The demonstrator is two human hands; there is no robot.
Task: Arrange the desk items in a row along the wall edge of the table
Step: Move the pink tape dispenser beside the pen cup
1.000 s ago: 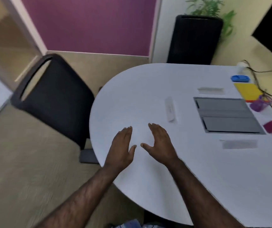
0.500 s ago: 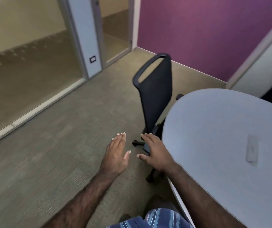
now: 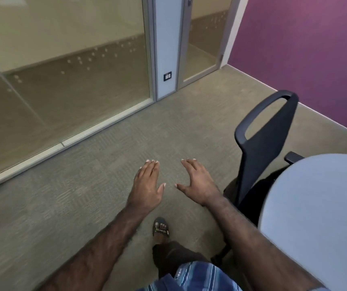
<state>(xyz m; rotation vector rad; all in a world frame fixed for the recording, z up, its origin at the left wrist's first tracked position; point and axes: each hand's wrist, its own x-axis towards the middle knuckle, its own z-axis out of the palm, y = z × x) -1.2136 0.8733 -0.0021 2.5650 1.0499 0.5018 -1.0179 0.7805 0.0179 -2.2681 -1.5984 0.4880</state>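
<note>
Both hands, the left hand [image 3: 147, 185] and right hand [image 3: 197, 183], are hovering flat and empty over the carpet [image 3: 84, 185]. The counter [image 3: 315, 217] is sitting at three o'clock; no desk items are showing, so their handling cannot be judged.

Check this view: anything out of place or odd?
Nothing spilled or damaged. Oddly for this job, the view faces the carpet and glass wall. Only the table end shows, bare. Both the left hand and right hand hover empty.
</note>
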